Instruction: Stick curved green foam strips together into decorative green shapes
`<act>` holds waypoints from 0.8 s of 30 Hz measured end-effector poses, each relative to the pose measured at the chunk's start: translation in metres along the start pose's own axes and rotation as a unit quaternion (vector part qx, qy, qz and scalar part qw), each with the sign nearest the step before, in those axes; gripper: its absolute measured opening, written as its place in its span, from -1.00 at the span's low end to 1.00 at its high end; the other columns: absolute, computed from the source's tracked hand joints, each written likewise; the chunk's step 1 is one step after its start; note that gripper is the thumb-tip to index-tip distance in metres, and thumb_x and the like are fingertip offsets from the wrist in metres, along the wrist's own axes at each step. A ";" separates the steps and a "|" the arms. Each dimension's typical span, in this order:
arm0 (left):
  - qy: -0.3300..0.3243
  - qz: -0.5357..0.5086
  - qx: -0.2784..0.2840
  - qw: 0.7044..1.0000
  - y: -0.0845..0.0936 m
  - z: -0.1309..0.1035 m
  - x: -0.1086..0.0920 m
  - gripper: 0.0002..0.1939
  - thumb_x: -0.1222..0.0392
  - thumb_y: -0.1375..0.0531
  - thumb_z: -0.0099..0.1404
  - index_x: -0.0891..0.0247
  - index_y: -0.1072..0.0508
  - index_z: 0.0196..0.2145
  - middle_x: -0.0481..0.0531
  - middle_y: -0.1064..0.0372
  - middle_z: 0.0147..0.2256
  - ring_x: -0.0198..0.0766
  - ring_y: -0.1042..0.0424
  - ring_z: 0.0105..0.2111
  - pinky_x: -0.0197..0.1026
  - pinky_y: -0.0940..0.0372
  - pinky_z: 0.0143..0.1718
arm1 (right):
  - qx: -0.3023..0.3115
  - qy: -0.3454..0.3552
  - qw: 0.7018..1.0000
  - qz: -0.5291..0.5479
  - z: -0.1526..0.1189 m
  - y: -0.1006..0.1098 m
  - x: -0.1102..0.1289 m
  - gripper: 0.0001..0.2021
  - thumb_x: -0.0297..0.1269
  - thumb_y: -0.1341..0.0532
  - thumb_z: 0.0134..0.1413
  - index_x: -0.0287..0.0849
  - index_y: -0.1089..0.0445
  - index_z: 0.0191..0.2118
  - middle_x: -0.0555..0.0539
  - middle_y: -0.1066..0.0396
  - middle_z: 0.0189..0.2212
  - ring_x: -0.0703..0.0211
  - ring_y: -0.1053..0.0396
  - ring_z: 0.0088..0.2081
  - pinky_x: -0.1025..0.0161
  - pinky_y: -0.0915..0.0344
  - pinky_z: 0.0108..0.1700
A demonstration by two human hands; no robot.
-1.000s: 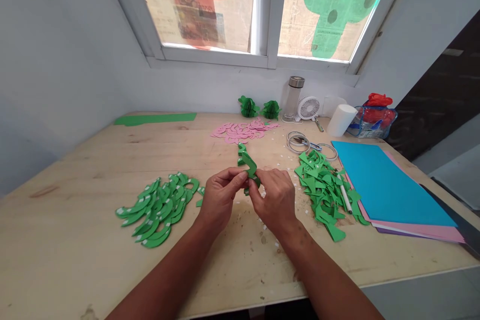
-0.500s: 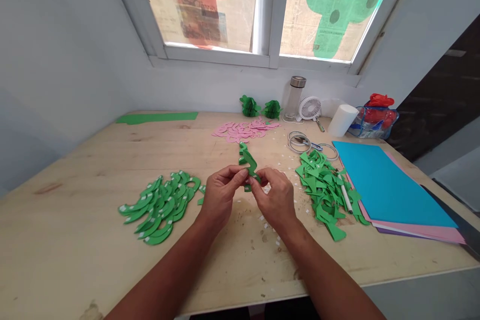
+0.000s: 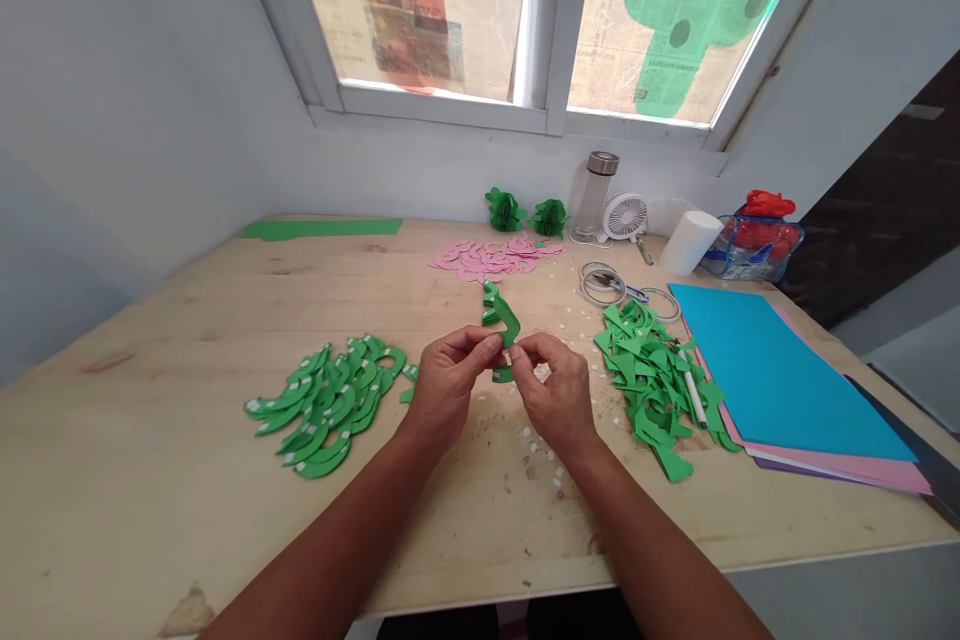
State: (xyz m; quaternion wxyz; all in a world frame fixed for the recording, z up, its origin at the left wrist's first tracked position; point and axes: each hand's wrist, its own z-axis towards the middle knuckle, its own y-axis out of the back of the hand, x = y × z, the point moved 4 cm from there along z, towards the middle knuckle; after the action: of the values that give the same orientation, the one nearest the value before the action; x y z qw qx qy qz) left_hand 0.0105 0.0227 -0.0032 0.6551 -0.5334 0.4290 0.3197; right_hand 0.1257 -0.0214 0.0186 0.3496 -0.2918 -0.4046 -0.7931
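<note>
Between thumb and fingers, my left hand [image 3: 452, 375] pinches a curved green paper cutout [image 3: 510, 318], which stands up from the fingertips. My right hand [image 3: 555, 385] is closed in a pinch at the lower end of the same cutout; any small bit between its fingertips is too small to make out. Behind and beneath the hands lie more green cutouts [image 3: 490, 298] with white squares on them, partly hidden. To the left is a heaped pile of curved green cutouts [image 3: 330, 405], many bearing small white tabs.
Green paper scraps [image 3: 645, 380] with a white marker [image 3: 695, 398] lie to the right, beside blue sheets [image 3: 780, 370]. Tape rolls [image 3: 602, 286], pink cutouts [image 3: 487, 258], a glass bottle [image 3: 596, 195] and a small fan [image 3: 624, 217] stand or lie farther back. Tiny white squares dot the table.
The cutout has turned slightly, showing its curved face more. My right fingertips have shifted a little at its lower end. The whole view has moved slightly.
</note>
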 end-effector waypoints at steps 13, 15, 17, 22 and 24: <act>0.016 -0.063 -0.015 0.998 0.006 0.007 0.001 -0.88 0.22 -0.34 -0.01 0.31 -0.49 -0.54 -0.05 -0.37 -0.58 -0.38 -0.32 -0.51 -0.31 -0.22 -0.38 | -0.002 -0.087 0.985 0.147 0.002 -0.003 -0.014 -0.72 -0.15 -0.02 0.14 -0.19 -0.40 -0.30 -0.02 -0.40 -0.48 0.21 -0.32 -0.41 0.30 -0.22 -0.35; 0.012 -0.067 -0.023 0.997 0.008 0.008 0.002 -0.87 0.21 -0.33 0.00 0.31 -0.48 -0.55 -0.05 -0.38 -0.58 -0.38 -0.32 -0.51 -0.32 -0.22 -0.39 | -0.037 -0.103 0.982 0.154 0.003 0.000 -0.018 -0.78 -0.22 -0.08 0.06 -0.19 -0.39 -0.26 -0.03 -0.43 -0.43 0.20 -0.34 -0.39 0.28 -0.23 -0.34; 0.013 -0.074 -0.027 0.997 0.009 0.009 0.002 -0.87 0.21 -0.34 0.00 0.31 -0.48 -0.54 -0.05 -0.38 -0.58 -0.39 -0.32 -0.51 -0.32 -0.21 -0.39 | -0.053 -0.117 0.978 0.162 0.004 0.003 -0.021 -0.83 -0.30 -0.10 -0.02 -0.18 -0.40 -0.33 -0.03 -0.43 -0.44 0.20 -0.33 -0.40 0.28 -0.23 -0.34; 0.028 -0.110 -0.020 0.993 0.007 0.008 -0.001 -0.85 0.21 -0.36 -0.03 0.32 -0.49 -0.53 -0.05 -0.38 -0.57 -0.39 -0.32 -0.50 -0.32 -0.20 -0.39 | -0.026 -0.129 0.967 0.216 0.006 0.001 -0.024 -0.83 -0.35 -0.05 -0.07 -0.18 -0.38 -0.50 -0.02 -0.41 -0.51 0.20 -0.32 -0.41 0.27 -0.24 -0.28; 0.039 -0.132 -0.019 0.990 0.007 0.008 -0.002 -0.84 0.23 -0.37 -0.06 0.32 -0.49 -0.53 -0.05 -0.39 -0.56 -0.40 -0.32 -0.49 -0.32 -0.20 -0.39 | -0.011 -0.129 0.963 0.235 0.006 -0.002 -0.023 -0.83 -0.33 -0.05 -0.04 -0.19 -0.36 -0.50 -0.02 -0.41 -0.52 0.21 -0.32 -0.41 0.27 -0.25 -0.28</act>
State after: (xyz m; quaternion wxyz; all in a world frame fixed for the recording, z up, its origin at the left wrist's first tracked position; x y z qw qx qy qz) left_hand 0.0056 0.0322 -0.0036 0.6639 -0.6097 0.3744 0.2174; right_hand 0.1387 -0.0084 0.0033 0.4678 -0.4822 -0.3578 -0.6486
